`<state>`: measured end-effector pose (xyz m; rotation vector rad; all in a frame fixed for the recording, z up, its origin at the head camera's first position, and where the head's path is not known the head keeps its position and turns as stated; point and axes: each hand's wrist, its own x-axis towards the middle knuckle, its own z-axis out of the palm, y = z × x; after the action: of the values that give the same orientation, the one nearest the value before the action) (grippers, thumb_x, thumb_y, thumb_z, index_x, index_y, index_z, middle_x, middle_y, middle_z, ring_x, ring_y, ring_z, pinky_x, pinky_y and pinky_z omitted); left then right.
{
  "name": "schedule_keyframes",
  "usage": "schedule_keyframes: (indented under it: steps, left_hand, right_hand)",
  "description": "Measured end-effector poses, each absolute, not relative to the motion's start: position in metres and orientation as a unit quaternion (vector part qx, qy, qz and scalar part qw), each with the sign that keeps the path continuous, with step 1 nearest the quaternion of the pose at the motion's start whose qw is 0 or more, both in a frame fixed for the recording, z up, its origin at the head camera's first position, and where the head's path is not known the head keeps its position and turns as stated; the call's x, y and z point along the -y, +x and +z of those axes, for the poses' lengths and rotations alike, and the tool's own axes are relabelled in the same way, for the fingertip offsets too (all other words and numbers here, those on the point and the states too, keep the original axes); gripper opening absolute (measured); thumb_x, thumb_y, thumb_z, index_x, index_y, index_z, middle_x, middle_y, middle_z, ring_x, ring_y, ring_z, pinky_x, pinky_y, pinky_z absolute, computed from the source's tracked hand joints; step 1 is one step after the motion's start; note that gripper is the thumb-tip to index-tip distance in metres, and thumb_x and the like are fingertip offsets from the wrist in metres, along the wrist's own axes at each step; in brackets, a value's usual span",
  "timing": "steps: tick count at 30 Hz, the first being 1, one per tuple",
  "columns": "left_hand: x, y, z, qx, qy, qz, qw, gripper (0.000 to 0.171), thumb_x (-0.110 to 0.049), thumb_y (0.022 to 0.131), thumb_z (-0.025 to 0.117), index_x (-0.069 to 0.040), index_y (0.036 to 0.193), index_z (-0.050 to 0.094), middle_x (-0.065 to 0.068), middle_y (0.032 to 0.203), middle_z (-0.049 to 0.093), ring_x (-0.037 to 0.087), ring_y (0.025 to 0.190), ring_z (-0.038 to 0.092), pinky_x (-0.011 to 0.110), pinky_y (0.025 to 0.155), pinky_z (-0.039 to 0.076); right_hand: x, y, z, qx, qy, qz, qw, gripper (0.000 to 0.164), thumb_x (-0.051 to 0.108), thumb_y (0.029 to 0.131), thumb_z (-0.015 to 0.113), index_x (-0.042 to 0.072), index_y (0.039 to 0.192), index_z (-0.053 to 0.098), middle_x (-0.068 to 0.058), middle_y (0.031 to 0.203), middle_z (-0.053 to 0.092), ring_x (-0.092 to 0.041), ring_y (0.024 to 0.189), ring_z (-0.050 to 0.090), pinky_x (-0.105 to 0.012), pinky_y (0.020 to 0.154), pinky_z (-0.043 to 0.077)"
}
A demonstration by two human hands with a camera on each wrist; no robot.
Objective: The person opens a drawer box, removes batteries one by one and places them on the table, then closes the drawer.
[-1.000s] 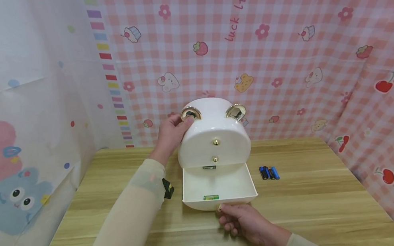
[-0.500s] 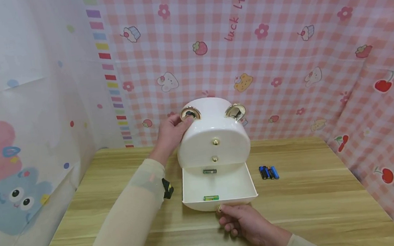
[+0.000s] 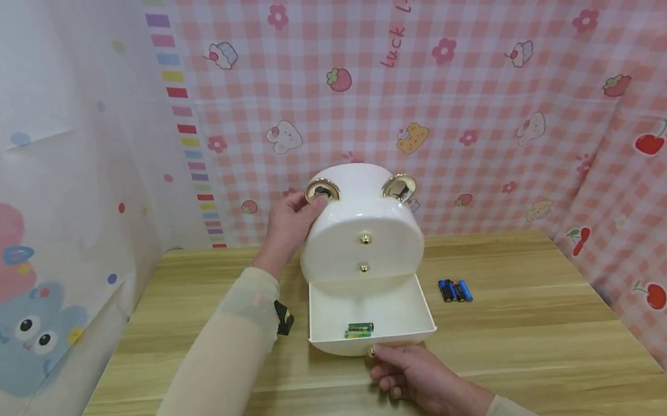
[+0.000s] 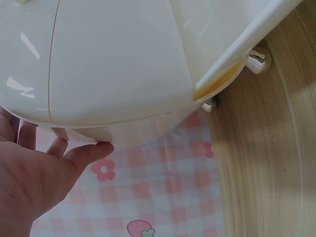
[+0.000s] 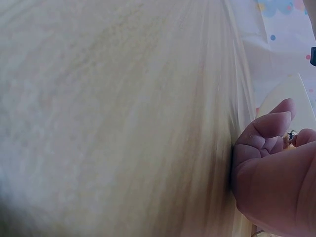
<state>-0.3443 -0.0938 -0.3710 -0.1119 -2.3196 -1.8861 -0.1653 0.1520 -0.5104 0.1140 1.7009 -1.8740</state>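
Head view shows you the pulled-out drawer [image 3: 386, 304], white and smooth, its long side seemingly from left to right, just at the far side of your nearer right hand [image 3: 415, 376], which pinches its gold knob [image 3: 372, 351], while your left hand [image 3: 292, 222] grips the white box [image 3: 362, 191] by its left gold ear [image 3: 325, 190].

White cabinet [image 3: 359, 222]; bottom drawer [image 3: 371, 304] open, green batteries [image 3: 359, 331] inside.

Box [image 3: 358, 213] is wht, knobs [image 3: 366, 239] gold, cloth [image 3: 369, 113] pink-chk.
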Motion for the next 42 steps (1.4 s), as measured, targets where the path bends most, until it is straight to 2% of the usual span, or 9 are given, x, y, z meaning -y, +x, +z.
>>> schedule_keyframes:
  steps: [12,17,20,24,26,29,34,37,42]
  left_hand:
    - [0.093,-0.343,-0.370,0.768,-0.041,-0.635,0.075,0.038,-0.035,0.100,0.078,-0.010,0.129,0.077,0.014,0.125,0.077,0.011,0.095,0.068,0.022,0.081,0.058]
    - [0.092,-0.343,-0.369,0.766,-0.038,-0.637,0.076,0.037,-0.034,0.100,0.078,-0.010,0.128,0.078,0.015,0.122,0.077,0.008,0.090,0.067,0.020,0.079,0.057]
    - [0.092,-0.343,-0.369,0.764,-0.038,-0.639,0.079,0.036,-0.033,0.100,0.078,-0.009,0.126,0.078,0.015,0.120,0.078,0.006,0.088,0.066,0.019,0.077,0.057]
    - [0.093,-0.343,-0.369,0.763,-0.040,-0.640,0.080,0.036,-0.033,0.100,0.078,-0.008,0.126,0.078,0.015,0.118,0.078,0.006,0.087,0.066,0.019,0.077,0.056]
    - [0.093,-0.342,-0.369,0.765,-0.040,-0.638,0.078,0.036,-0.034,0.100,0.078,-0.009,0.127,0.078,0.014,0.118,0.078,0.006,0.086,0.066,0.019,0.077,0.057]
    - [0.094,-0.342,-0.369,0.770,-0.041,-0.632,0.079,0.037,-0.035,0.100,0.078,-0.010,0.127,0.078,0.015,0.119,0.079,0.008,0.087,0.067,0.020,0.078,0.057]
    - [0.095,-0.342,-0.370,0.774,-0.037,-0.627,0.081,0.039,-0.038,0.100,0.078,-0.012,0.129,0.077,0.013,0.122,0.078,0.012,0.094,0.068,0.023,0.083,0.057]
    - [0.095,-0.343,-0.371,0.774,-0.034,-0.628,0.074,0.040,-0.039,0.099,0.078,-0.013,0.130,0.077,0.013,0.124,0.078,0.013,0.097,0.069,0.024,0.085,0.058]
    - [0.094,-0.342,-0.370,0.773,-0.036,-0.629,0.071,0.041,-0.040,0.099,0.078,-0.012,0.129,0.077,0.013,0.124,0.078,0.015,0.098,0.069,0.026,0.086,0.058]
  right_hand:
    - [-0.153,-0.163,-0.506,-0.652,0.025,-0.690,0.314,0.043,0.042,0.106,0.065,0.002,0.117,0.074,0.005,0.084,0.076,-0.006,0.071,0.065,-0.021,0.064,0.050]
    - [-0.157,-0.159,-0.484,-0.717,-0.083,-0.603,0.339,0.043,0.036,0.107,0.065,-0.006,0.112,0.073,-0.003,0.087,0.078,-0.010,0.074,0.069,-0.024,0.065,0.054]
    - [-0.160,-0.163,-0.454,-0.758,-0.179,-0.547,0.306,0.038,0.032,0.107,0.067,-0.005,0.109,0.074,-0.012,0.091,0.078,-0.012,0.077,0.070,-0.027,0.067,0.056]
    - [-0.162,-0.179,-0.418,-0.791,-0.233,-0.518,0.227,0.028,0.026,0.106,0.069,-0.001,0.109,0.077,-0.020,0.095,0.077,-0.014,0.081,0.071,-0.029,0.072,0.060]
    - [-0.163,-0.190,-0.406,-0.811,-0.236,-0.499,0.194,0.027,0.025,0.105,0.070,-0.001,0.112,0.077,-0.020,0.097,0.077,-0.015,0.084,0.071,-0.029,0.074,0.060]
    - [-0.161,-0.208,-0.398,-0.852,-0.244,-0.438,0.150,0.025,0.029,0.105,0.071,0.006,0.111,0.079,-0.011,0.097,0.078,-0.014,0.086,0.069,-0.031,0.076,0.060]
    - [-0.148,-0.243,-0.406,-0.904,-0.284,-0.300,0.111,0.017,0.032,0.102,0.074,0.017,0.106,0.082,0.005,0.099,0.080,-0.006,0.088,0.068,-0.028,0.079,0.057]
    - [-0.139,-0.258,-0.416,-0.908,-0.327,-0.235,0.115,0.012,0.027,0.099,0.078,0.016,0.099,0.083,0.007,0.093,0.080,-0.002,0.084,0.066,-0.026,0.078,0.057]
    - [-0.125,-0.267,-0.429,-0.902,-0.355,-0.179,0.168,0.007,0.022,0.094,0.083,0.018,0.089,0.081,0.011,0.083,0.076,0.000,0.077,0.062,-0.023,0.076,0.054]
